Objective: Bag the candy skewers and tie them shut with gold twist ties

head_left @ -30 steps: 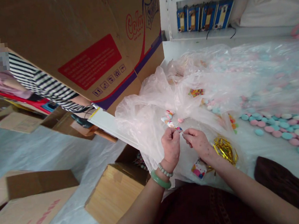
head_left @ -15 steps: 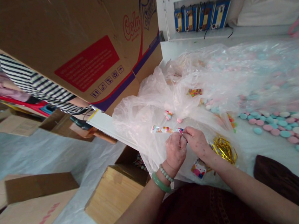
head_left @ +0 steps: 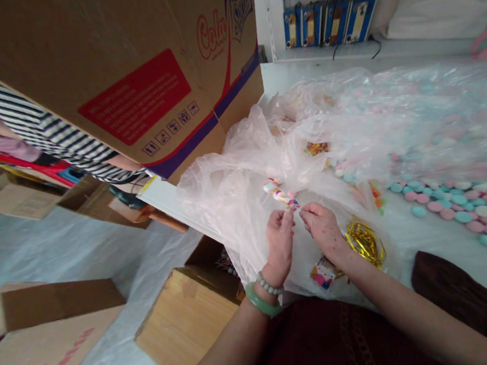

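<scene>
My left hand (head_left: 280, 239), with a beaded bracelet and a green bangle, pinches the near end of a slim printed candy packet (head_left: 280, 195). The packet points up and away to the left over the clear plastic sheet. My right hand (head_left: 322, 228) is just to the right, its fingers pressed together by the same end of the packet; what they grip there is too small to tell. Gold twist ties (head_left: 364, 242) lie beside my right wrist. A printed packet piece (head_left: 322, 273) lies below the right hand.
Pink, blue and white candies (head_left: 461, 202) spread over the table at right, partly under plastic. A big cardboard box (head_left: 128, 61) stands at upper left. An open box (head_left: 188, 320) sits below the table's left edge. A person in a striped top (head_left: 53, 129) is beyond the big box.
The packet has swung from lying nearly level to pointing up and left. My left hand has turned more upright, and the two hands have moved slightly apart.
</scene>
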Demonstrator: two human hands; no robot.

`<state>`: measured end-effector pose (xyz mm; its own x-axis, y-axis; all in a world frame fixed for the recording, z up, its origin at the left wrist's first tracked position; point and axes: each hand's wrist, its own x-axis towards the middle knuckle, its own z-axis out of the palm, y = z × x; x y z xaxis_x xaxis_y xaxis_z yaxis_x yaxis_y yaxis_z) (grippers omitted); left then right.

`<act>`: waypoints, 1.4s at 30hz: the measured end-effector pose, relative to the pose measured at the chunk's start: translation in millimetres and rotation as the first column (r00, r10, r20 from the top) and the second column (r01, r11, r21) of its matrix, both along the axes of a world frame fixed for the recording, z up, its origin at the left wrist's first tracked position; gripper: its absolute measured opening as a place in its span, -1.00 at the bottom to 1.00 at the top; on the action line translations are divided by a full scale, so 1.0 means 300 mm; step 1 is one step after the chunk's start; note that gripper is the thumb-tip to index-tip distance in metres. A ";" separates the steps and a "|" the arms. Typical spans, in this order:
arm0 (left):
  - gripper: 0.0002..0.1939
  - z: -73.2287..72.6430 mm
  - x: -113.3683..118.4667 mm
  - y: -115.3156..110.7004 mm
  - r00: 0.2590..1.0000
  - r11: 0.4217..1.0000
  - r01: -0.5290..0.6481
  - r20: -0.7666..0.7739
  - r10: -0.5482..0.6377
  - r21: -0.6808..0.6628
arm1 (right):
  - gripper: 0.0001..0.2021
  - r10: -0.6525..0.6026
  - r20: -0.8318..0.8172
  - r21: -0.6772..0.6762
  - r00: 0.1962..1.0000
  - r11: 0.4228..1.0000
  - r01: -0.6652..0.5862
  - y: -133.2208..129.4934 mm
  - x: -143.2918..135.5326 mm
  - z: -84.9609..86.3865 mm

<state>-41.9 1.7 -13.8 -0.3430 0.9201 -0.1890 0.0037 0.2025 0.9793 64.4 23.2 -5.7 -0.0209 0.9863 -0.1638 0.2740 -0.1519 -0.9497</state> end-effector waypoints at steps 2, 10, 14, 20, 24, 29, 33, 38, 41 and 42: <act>-0.70 0.001 0.011 0.001 0.978 0.989 0.097 0.197 -0.074 -0.113 | -0.83 -0.007 -0.047 -0.019 0.999 1.000 0.006 -0.003 -0.005 -0.008; -0.73 -0.069 0.016 0.097 0.781 0.966 0.075 0.616 0.097 -0.248 | -0.84 -0.028 -0.357 -0.250 0.934 0.966 -0.066 -0.019 -0.051 -0.029; -0.75 -0.120 0.010 0.124 0.791 0.959 0.024 0.592 0.155 -0.283 | -0.89 -0.111 -0.441 -0.332 0.891 0.942 -0.047 -0.026 -0.061 -0.055; -0.82 -0.156 -0.003 0.144 0.790 0.930 -0.017 0.565 0.237 -0.366 | -0.88 -0.185 -0.459 -0.378 0.869 0.926 -0.003 -0.051 -0.076 -0.096; -0.84 -0.157 -0.012 0.150 0.794 0.918 0.009 0.561 0.234 -0.395 | -0.86 -0.214 -0.463 -0.382 0.860 0.924 0.024 -0.066 -0.086 -0.098; -0.90 -0.145 -0.016 0.153 0.801 0.915 0.035 0.559 0.214 -0.401 | -0.81 -0.228 -0.466 -0.377 0.855 0.925 0.041 -0.082 -0.088 -0.094; -0.87 -0.106 -0.019 0.119 0.804 0.934 0.104 0.582 0.124 -0.342 | -0.88 -0.240 -0.488 -0.370 0.839 0.928 0.050 -0.071 -0.078 -0.083; -0.74 -0.070 -0.035 0.055 0.869 0.923 0.328 0.447 -0.212 -0.201 | -0.91 -0.249 -0.522 -0.367 0.816 0.929 0.048 -0.040 -0.052 -0.061; -0.76 -0.073 -0.039 0.056 0.995 0.993 0.042 0.096 -0.031 -0.114 | -0.89 -0.245 -0.530 -0.379 0.812 0.925 0.032 -0.039 -0.041 -0.052; -0.76 -0.074 -0.038 0.061 1.000 0.997 -0.019 0.008 0.020 -0.072 | -0.89 -0.236 -0.534 -0.379 0.812 0.925 0.020 -0.042 -0.039 -0.049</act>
